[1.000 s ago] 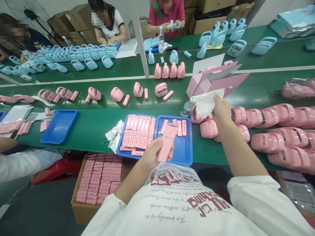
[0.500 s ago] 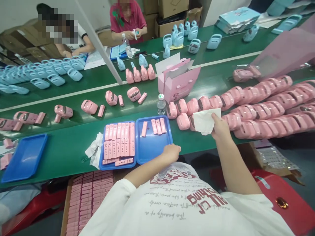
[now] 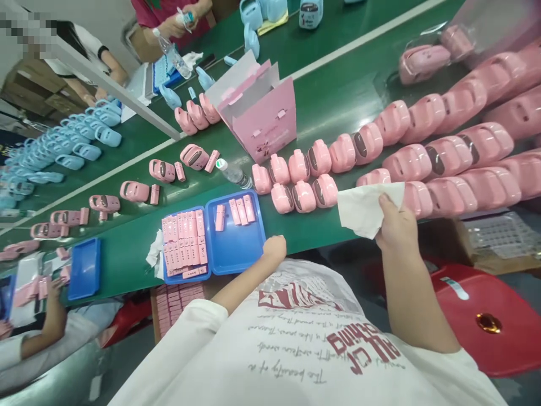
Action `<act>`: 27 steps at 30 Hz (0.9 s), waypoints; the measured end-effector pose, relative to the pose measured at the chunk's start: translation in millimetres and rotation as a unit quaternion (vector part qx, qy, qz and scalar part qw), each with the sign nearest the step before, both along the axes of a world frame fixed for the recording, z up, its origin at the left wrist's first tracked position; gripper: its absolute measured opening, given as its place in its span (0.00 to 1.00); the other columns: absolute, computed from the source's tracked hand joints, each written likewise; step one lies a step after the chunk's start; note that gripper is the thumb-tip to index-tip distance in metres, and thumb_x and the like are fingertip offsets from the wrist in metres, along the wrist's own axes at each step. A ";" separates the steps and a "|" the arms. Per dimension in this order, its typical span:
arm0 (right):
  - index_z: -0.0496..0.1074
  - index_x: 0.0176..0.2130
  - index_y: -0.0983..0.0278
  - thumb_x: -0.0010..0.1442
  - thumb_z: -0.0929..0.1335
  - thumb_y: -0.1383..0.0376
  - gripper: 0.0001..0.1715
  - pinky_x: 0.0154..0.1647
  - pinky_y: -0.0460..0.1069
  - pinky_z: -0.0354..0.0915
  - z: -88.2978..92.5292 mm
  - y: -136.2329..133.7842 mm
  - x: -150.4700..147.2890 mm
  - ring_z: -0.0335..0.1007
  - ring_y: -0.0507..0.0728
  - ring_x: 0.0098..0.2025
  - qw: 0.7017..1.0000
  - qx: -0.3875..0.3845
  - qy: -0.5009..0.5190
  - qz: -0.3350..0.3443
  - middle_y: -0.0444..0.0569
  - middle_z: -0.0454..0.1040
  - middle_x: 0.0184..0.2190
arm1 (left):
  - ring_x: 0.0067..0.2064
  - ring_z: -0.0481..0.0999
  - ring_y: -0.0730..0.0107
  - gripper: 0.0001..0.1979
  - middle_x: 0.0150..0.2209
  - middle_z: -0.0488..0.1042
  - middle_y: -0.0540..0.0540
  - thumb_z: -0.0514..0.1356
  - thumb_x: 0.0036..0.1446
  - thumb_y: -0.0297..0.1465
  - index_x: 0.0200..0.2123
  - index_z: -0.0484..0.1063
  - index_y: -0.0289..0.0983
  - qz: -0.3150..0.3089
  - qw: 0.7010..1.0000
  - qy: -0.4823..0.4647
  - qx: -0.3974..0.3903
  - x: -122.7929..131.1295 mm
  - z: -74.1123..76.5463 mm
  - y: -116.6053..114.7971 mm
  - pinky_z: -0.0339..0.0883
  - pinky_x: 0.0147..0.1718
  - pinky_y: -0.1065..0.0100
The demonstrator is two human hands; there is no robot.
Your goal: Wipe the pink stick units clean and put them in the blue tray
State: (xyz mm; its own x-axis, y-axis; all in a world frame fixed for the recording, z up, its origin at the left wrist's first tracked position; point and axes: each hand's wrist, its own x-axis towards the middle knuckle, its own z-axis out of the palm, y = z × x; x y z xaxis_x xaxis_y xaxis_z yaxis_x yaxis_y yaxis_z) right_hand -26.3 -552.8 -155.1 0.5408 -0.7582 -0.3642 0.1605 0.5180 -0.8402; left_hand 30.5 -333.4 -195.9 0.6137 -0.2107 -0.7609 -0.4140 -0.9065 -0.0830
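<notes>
My right hand (image 3: pixel 396 228) is closed on a corner of a white cloth (image 3: pixel 364 210), held up at the table's front edge. The cloth partly covers the pink rounded cases (image 3: pixel 416 198) behind it. My left hand (image 3: pixel 275 248) forms a fist at the front right corner of an open blue tray (image 3: pixel 236 256); whatever may be inside the fist is hidden. Several small pink bars (image 3: pixel 240 211) lie in that tray. Against its left side, a second blue tray (image 3: pixel 186 276) is packed with similar bars.
Rows of pink cases (image 3: pixel 435 115) extend to the right. A pink box (image 3: pixel 270 121) and a tilted-looking water bottle (image 3: pixel 234 173) stand behind the trays. More pink cases (image 3: pixel 135 192) line the left. Co-workers' arms (image 3: pixel 53 316) appear left and across. A red stool (image 3: pixel 477 316) is at right.
The view has tilted and shifted. My right hand still grips the cloth, now in front of cases farther right. My left fist remains by the tray's corner.
</notes>
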 end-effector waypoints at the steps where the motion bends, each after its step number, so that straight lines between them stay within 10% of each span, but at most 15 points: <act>1: 0.73 0.31 0.74 0.28 0.77 0.52 0.34 0.38 0.55 0.73 -1.3 -1.7 -0.7 0.74 0.63 0.36 1.000 -0.002 0.000 0.003 0.56 0.74 0.33 | 0.51 0.72 0.64 0.21 0.47 0.71 0.38 0.46 0.58 0.19 0.52 0.68 0.28 0.000 1.000 0.001 0.010 0.3 -1.0 -4.4 0.69 0.50 0.58; 14: 0.76 0.27 0.68 0.30 0.77 0.51 0.27 0.45 0.53 0.73 -19.9 -26.0 -28.3 0.74 0.58 0.33 0.998 -0.022 0.038 -0.051 0.52 0.75 0.32 | 0.50 0.73 0.63 0.16 0.46 0.72 0.35 0.52 0.57 0.23 0.46 0.72 0.27 0.027 0.998 0.004 0.062 24.6 -13.2 -32.1 0.69 0.49 0.59; 20: 0.76 0.29 0.69 0.30 0.77 0.53 0.29 0.44 0.55 0.73 -16.1 -20.9 -24.4 0.74 0.59 0.34 0.999 -0.015 0.008 -0.049 0.53 0.75 0.33 | 0.44 0.75 0.54 0.17 0.41 0.73 0.33 0.56 0.52 0.28 0.44 0.73 0.26 0.057 0.998 0.012 0.029 43.7 -13.3 -21.5 0.69 0.42 0.59; 27: 0.74 0.31 0.72 0.25 0.77 0.57 0.32 0.38 0.56 0.74 -13.0 -7.7 -30.7 0.74 0.66 0.36 0.996 0.075 0.043 0.026 0.57 0.74 0.34 | 0.29 0.70 0.68 0.20 0.26 0.70 0.40 0.58 0.51 0.38 0.38 0.76 0.26 0.153 0.983 0.020 -0.097 41.7 -12.5 19.2 0.64 0.32 0.68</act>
State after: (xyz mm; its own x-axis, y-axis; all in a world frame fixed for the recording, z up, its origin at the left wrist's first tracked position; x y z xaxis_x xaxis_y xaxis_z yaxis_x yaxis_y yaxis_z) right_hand -57.0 -560.6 -168.1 0.5398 -0.6633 -0.5182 0.0599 0.6443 -0.7624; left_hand 72.1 -314.2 -208.4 0.6410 -0.1646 -0.7497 -0.1193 -0.9862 0.1146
